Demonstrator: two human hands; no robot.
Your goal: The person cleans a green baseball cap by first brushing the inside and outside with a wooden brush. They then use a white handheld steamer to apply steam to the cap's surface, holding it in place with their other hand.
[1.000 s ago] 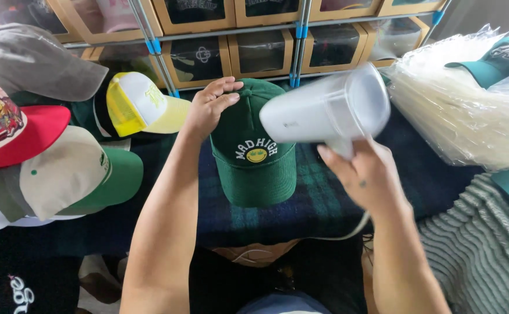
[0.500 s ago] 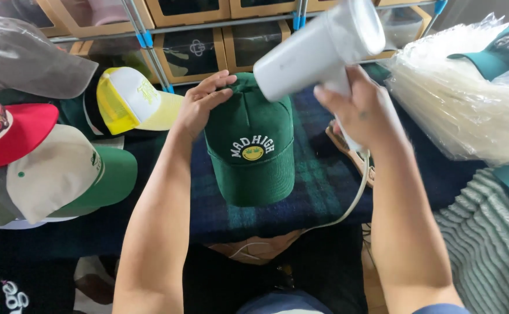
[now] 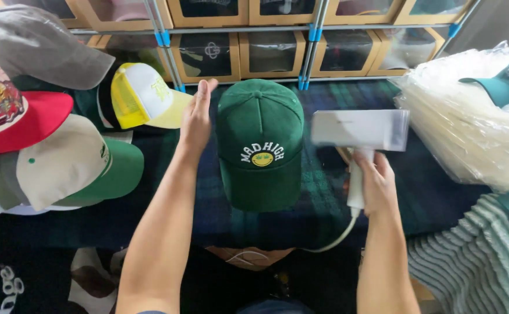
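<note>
Head view: the left hand (image 3: 196,116), open with fingers straight, lies flat against the left side of the green cap (image 3: 260,145), which sits centred on the plaid worktop (image 3: 318,203). The right hand (image 3: 375,183) grips the handle of a white handheld steamer (image 3: 359,131), just right of the cap.

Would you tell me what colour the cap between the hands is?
Dark green cap, with a yellow emblem on its front; head view.

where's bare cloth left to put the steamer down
Bare plaid cloth lies between the green cap and the plastic bag stack, under the steamer in the right hand. A strip shows below the cap's brim too. Left of the left hand, the piled caps crowd it.
</note>
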